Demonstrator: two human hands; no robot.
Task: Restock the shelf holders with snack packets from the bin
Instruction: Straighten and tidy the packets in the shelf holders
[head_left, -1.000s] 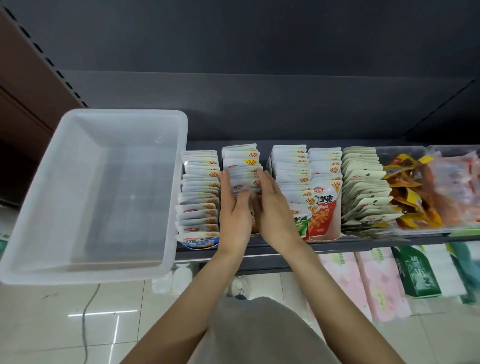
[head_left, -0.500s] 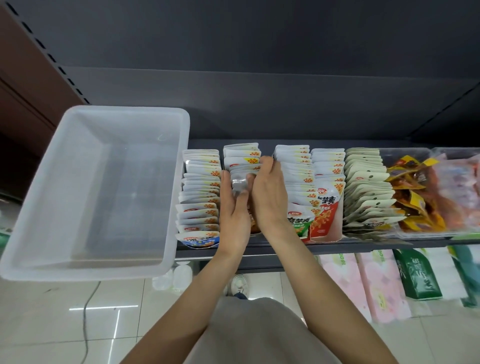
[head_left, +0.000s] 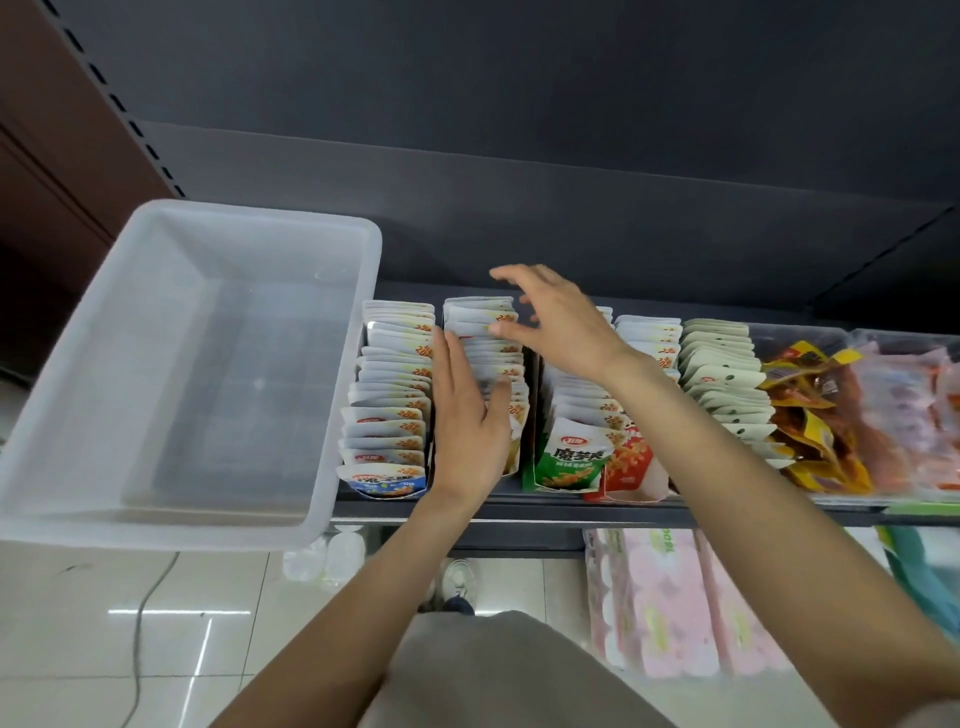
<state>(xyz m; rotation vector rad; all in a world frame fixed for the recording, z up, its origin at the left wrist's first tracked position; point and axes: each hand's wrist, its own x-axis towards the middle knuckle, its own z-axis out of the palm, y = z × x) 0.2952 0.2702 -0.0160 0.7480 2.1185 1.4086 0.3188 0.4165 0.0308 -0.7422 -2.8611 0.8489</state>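
Foil-and-plastic snack packets (head_left: 485, 358) stand filed on edge in the second holder from the left on the shelf (head_left: 571, 506), one behind another, so the row's long axis runs from the shelf front back toward the dark rear panel, while each packet's printed face looks toward the person and its sealed top edge points up. They look light, thin and glossy, likely slippery against one another and easily creased, so the sensible hold is a gentle squeeze across the flat faces of a small bunch, or a pinch on the top seams, rather than any pressure on the corners. The left hand (head_left: 470, 415) lies flat with straight fingers along the left side and top of that row, its thumb resting across the packet tops, steadying them. The right hand (head_left: 556, 317) hovers spread and relaxed above the back of the same row, gripping nothing; whether its thumb grazes a packet top cannot be told. Just left of the holders, the translucent white bin (head_left: 171, 364) sits on the shelf with no packets showing inside, which suggests the restocking is nearly done and only squaring up remains
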